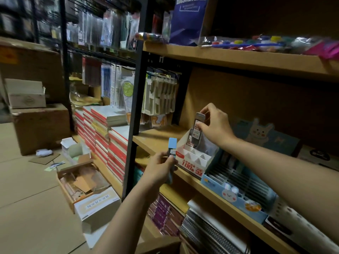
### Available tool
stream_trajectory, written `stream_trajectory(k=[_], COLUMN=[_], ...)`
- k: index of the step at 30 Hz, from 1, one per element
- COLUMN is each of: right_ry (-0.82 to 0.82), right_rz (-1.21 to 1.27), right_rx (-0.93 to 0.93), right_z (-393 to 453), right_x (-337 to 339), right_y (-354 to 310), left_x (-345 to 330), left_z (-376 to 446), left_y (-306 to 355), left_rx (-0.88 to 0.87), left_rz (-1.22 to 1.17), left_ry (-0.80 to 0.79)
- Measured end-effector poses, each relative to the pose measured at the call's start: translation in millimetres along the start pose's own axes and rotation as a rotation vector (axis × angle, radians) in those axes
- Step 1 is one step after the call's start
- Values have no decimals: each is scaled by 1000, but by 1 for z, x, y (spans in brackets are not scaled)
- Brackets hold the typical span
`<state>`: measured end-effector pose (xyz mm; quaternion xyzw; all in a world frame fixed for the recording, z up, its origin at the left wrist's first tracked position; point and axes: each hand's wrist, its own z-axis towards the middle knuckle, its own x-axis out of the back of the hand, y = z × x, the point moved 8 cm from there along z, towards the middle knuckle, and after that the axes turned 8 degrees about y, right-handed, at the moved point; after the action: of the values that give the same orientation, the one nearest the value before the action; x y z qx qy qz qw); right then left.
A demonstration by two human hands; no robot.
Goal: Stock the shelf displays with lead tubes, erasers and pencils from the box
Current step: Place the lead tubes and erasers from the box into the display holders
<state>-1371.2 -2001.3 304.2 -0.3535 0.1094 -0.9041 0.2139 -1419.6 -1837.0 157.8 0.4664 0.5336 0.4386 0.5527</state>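
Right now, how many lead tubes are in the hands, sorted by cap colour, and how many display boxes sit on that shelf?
Blue-capped lead tube, gripped by the left hand: 1
Grey-capped lead tube, pinched by the right hand over the white display: 1
White-and-red display box: 1
Blue bunny display box: 1
Total: 4

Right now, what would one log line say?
right hand: lowering grey lead tube into white display box | left hand: holding blue-capped tube
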Motion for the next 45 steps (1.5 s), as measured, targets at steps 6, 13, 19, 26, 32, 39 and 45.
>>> stream_trajectory(k=[6, 13, 19, 26, 32, 39, 45], right_ry=[-43, -51, -105, -56, -36, -310, -105], right_rz=[-76, -91, -257, -519, -129, 190, -26], right_rx=[-2, -23, -72, 46, 34, -86, -200], right_z=[2, -10, -17, -17, -24, -79, -70], right_x=[11, 2, -10, -9, 15, 59, 136], right_y=[22, 34, 43, 34, 20, 15, 58], left_x=[-8, -26, -22, -35, -46, -89, -118], left_z=[9, 19, 22, 20, 10, -23, -49], left_y=[-16, -25, -34, -36, -24, 9, 12], left_rx=[36, 62, 72, 64, -24, -201, -590], left_rz=[-25, -22, -45, -9, -18, 36, 457], left_ry=[47, -9, 30, -18, -69, -256, -173])
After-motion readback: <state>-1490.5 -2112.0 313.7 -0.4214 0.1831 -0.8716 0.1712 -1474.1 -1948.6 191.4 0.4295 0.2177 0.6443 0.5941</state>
